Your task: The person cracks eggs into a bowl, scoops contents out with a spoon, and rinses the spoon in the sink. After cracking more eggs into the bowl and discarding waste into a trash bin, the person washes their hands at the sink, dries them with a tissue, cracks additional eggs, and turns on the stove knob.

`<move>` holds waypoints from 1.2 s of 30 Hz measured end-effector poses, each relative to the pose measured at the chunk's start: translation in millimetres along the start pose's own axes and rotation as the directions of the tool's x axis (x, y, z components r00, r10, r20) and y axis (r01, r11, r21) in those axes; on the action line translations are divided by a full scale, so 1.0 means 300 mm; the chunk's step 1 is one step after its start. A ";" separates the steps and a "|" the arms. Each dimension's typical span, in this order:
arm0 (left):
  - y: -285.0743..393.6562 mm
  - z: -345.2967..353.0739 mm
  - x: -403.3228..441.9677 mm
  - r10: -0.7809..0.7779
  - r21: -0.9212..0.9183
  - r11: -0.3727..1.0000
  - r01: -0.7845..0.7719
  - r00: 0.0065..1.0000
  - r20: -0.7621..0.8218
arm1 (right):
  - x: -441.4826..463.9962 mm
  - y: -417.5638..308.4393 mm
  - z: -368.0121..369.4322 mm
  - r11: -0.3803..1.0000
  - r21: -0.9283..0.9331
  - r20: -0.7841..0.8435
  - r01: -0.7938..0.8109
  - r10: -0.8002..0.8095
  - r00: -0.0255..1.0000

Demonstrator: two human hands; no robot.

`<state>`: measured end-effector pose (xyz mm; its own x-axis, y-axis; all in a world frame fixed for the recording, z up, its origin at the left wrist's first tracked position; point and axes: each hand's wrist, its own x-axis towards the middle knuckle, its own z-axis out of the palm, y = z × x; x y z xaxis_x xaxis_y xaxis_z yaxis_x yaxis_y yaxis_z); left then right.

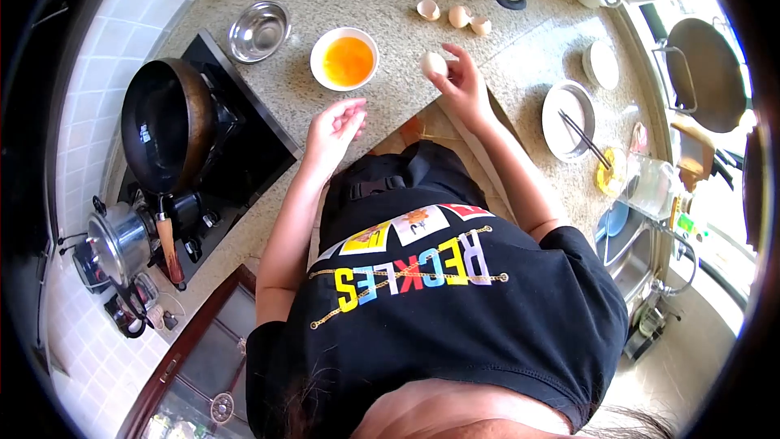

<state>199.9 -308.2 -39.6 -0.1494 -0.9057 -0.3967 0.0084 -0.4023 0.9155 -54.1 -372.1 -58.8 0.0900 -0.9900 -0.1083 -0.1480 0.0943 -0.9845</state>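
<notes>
At upper centre, the right hand point(466, 88) pinches an egg point(432, 63), best held lightly to spare its shell, beside the white bowl point(318, 71). The left hand point(331, 130), fingers loosely curled, seems empty.

Letters "RECKLES" point(414, 269), upside down, on black shirt point(443, 329).

Left forearm point(294, 215) bare, reaching forward; left hand point(334, 132) loosely curled, thumb close to fingers. Right forearm point(520, 169) angled inward, elbow bent; right hand point(466, 91) in pinch grip, one finger raised. Hands apart, both wrists fairly straight.
</notes>
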 end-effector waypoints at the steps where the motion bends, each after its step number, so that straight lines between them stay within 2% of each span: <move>1: 0.026 -0.009 0.020 0.080 0.020 0.997 -0.080 0.997 -0.004 | 0.029 -0.063 0.012 0.975 0.197 0.141 -0.102 0.075 0.987; 2: 0.058 -0.018 0.040 0.158 0.041 0.987 -0.157 0.987 -0.009 | 0.058 -0.126 0.036 0.902 0.368 0.251 -0.226 0.138 0.958; 4: 0.149 -0.031 0.075 0.262 0.124 0.959 -0.254 0.963 -0.058 | 0.123 -0.213 0.081 0.812 0.426 0.453 -0.399 0.190 0.871; 6: 0.215 -0.034 0.120 0.379 -0.074 0.918 -0.390 0.917 -0.122 | 0.177 -0.253 0.138 0.763 0.454 0.562 -0.460 0.155 0.812; 10: 0.278 -0.065 0.131 0.406 -0.111 0.900 -0.421 0.904 -0.132 | 0.246 -0.291 0.227 0.766 0.383 0.706 -0.516 0.118 0.699; 12: 0.280 -0.087 0.131 0.344 -0.116 0.928 -0.354 0.934 -0.095 | 0.268 -0.305 0.255 0.776 0.337 0.746 -0.533 0.125 0.654; 14: 0.264 -0.096 0.130 0.347 -0.157 0.917 -0.367 0.928 -0.138 | 0.286 -0.314 0.273 0.862 0.146 0.748 -0.486 0.225 0.624; 16: 0.236 -0.110 0.138 0.326 -0.127 0.924 -0.361 0.916 -0.233 | 0.299 -0.292 0.301 0.888 0.091 0.720 -0.451 0.254 0.646; 18: 0.231 -0.119 0.141 0.305 -0.137 0.927 -0.349 0.915 -0.265 | 0.300 -0.287 0.321 0.978 0.147 0.670 -0.147 0.011 0.743; 19: 0.228 -0.122 0.140 0.296 -0.131 0.931 -0.340 0.914 -0.276 | 0.305 -0.293 0.321 0.985 0.133 0.680 -0.107 -0.012 0.733; 23: 0.231 -0.124 0.143 0.298 -0.129 0.930 -0.344 0.911 -0.284 | 0.330 -0.291 0.323 0.988 0.104 0.694 -0.118 0.013 0.720; 26: 0.240 -0.112 0.147 0.272 -0.104 0.943 -0.315 0.913 -0.303 | 0.349 -0.291 0.321 0.998 0.038 0.678 -0.044 0.006 0.735; 28: 0.227 -0.100 0.167 0.298 -0.098 0.933 -0.346 0.897 -0.325 | 0.365 -0.261 0.326 0.998 0.041 0.650 0.045 -0.061 0.757; 32: 0.206 -0.078 0.204 0.325 -0.066 0.924 -0.375 0.868 -0.376 | 0.387 -0.226 0.321 0.995 -0.005 0.623 0.104 -0.078 0.778; 36: 0.188 -0.064 0.233 0.312 -0.016 0.939 -0.344 0.867 -0.388 | 0.385 -0.218 0.315 0.982 -0.127 0.568 0.143 -0.046 0.822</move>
<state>209.0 -396.9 -16.9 0.2569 -0.9627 -0.0851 0.0755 -0.0678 0.9948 59.1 -482.6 -19.9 0.6398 -0.7588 -0.1223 -0.2579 -0.0620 -0.9642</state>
